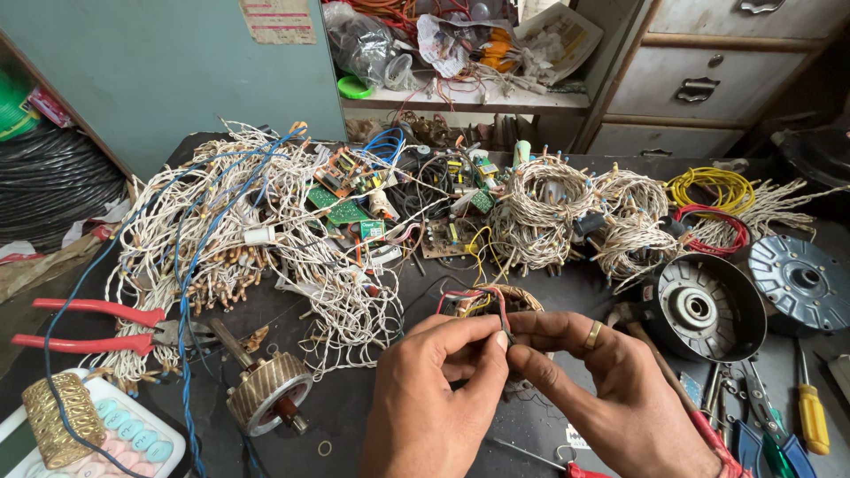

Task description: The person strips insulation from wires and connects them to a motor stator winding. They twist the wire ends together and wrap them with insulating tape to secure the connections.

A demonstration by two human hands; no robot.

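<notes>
Twisted white-and-tan wire lies everywhere here, heaped in a loose tangle on the left and wound into tight coils on the right, with small green circuit boards scattered between them. A copper-wound rotor with a steel shaft sits near the front, ribbed and dull. Red-handled pliers rest at the left edge, and a round black motor housing stands to the right, smooth metal at its hub.

Both hands meet in the middle foreground. The left hand and the right hand, a gold ring on one finger, each have the grip pressed together: thumb and forefinger tips pinch a thin bundle of red and dark wires where they touch. Those wires rise out of a small winding lying on the tabletop just behind the fingertips.

The tabletop is black and scuffed. Behind it stand a pale teal cabinet, a cluttered shelf and wooden drawers. A yellow-handled screwdriver lies at the far right.
</notes>
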